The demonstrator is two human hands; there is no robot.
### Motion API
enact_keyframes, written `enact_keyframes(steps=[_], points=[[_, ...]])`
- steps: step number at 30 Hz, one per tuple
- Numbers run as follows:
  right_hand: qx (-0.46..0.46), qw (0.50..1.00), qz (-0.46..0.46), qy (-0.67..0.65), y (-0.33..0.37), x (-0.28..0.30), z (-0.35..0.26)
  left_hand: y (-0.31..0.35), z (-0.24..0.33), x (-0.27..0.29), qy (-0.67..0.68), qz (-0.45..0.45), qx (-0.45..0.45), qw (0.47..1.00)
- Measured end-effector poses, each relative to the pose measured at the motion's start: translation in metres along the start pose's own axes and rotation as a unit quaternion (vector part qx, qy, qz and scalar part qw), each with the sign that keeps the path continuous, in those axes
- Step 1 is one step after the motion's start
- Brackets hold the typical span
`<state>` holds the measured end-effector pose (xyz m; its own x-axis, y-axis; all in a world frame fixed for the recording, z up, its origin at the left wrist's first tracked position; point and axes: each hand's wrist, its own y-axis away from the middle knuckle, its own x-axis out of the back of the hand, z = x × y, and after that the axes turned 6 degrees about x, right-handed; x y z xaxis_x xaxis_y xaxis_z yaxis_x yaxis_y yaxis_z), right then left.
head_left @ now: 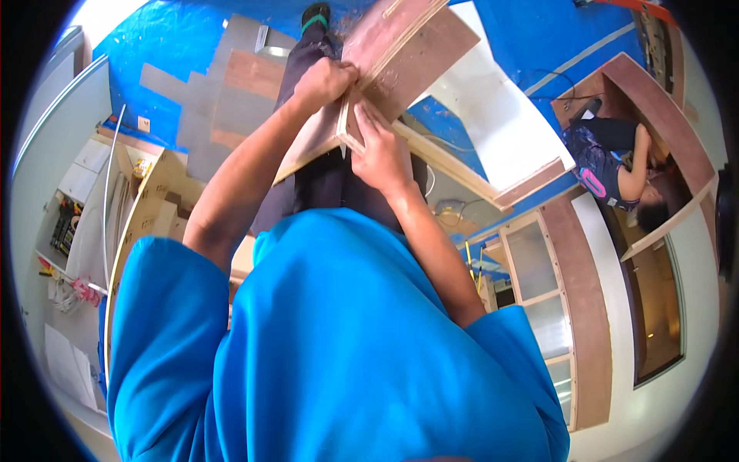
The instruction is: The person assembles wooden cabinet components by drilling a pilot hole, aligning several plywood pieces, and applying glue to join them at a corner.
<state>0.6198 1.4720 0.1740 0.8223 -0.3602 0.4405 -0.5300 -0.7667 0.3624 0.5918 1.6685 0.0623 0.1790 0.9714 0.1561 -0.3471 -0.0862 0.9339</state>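
Observation:
In front of me stands a plywood frame (422, 65) of reddish-brown boards with pale layered edges, meeting at a corner between my hands. My left hand (327, 83) is closed at that corner, its curled fingers against the board's edge; whether a small thing is also in them is hidden. Just below and to the right, my right hand (381, 154) grips the frame's pale edge, its fingers laid along the inner face of the board. A slanting lower board (308, 158) reaches toward my dark trousers. The frame partly covers my legs.
Blue sheeting (531, 35) covers the floor, with grey and brown flat pieces (239, 77) on it. A white panel (493, 115) lies beyond the frame. At right, another person (608, 158) is inside a curved wooden cabinet (662, 100). A wooden cabinet (142, 204) stands left.

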Motion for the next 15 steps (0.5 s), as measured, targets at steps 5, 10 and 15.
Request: enact_keyframes(steps=[5,10,15], points=[[-0.049,0.998,0.003,0.032,0.004,0.006,0.012,0.152,0.079,0.043,-0.021,-0.077,0.059,0.995],[0.002,1.000,0.022,0.001,-0.003,-0.005,0.000,0.015,-0.011,-0.008,-0.123,0.095,-0.045,0.987],[-0.007,0.999,0.037,0.011,-0.004,0.004,0.019,0.085,0.056,0.016,-0.092,0.052,0.054,0.993]])
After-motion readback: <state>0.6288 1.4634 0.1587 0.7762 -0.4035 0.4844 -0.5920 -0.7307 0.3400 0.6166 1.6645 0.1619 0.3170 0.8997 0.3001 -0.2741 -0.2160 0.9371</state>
